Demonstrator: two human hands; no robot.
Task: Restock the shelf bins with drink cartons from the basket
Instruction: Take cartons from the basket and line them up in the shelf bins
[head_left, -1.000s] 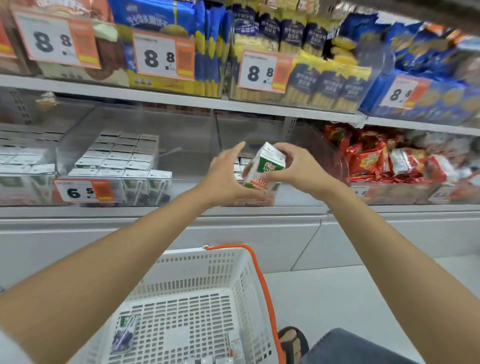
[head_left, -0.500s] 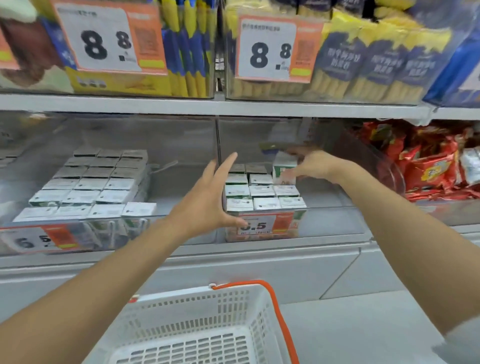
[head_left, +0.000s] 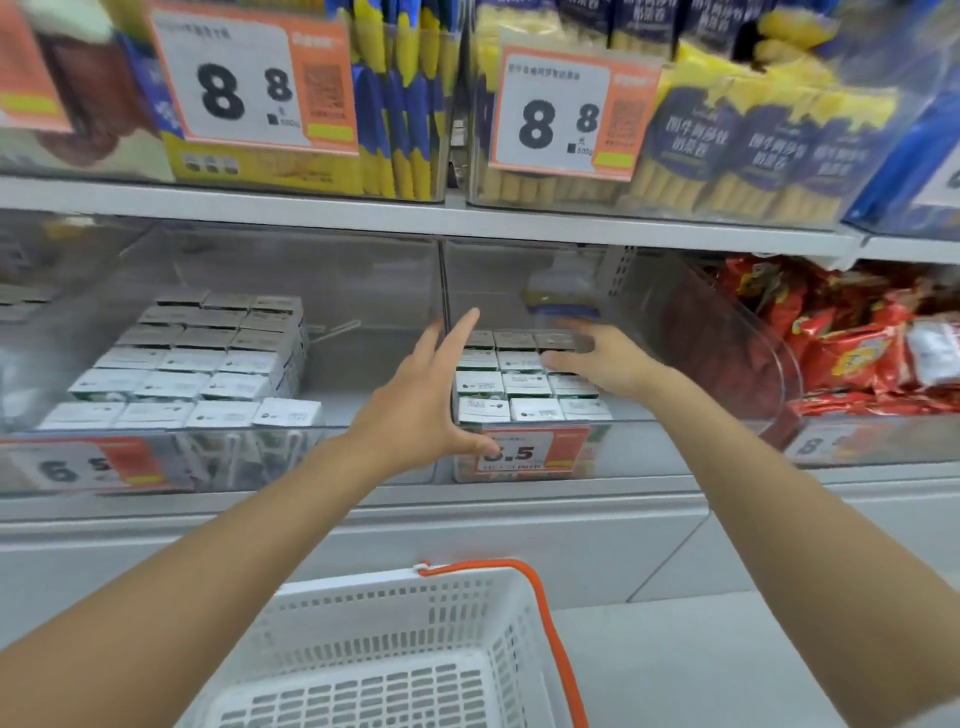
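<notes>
White cartons (head_left: 197, 364) stand in the left bin (head_left: 374, 457), the left hand (head_left: 421, 410) is spread open by the middle bin (head_left: 649, 447), and the right hand (head_left: 608, 364) lies flat, fingers straight, on that bin's back cartons (head_left: 511, 340), above the basket (head_left: 363, 584).

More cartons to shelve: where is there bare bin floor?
In the middle bin, a bare strip lies between the carton block and the clear right wall. In the left bin, floor shows between its cartons and the divider. Both blocks are packed tight.
</notes>
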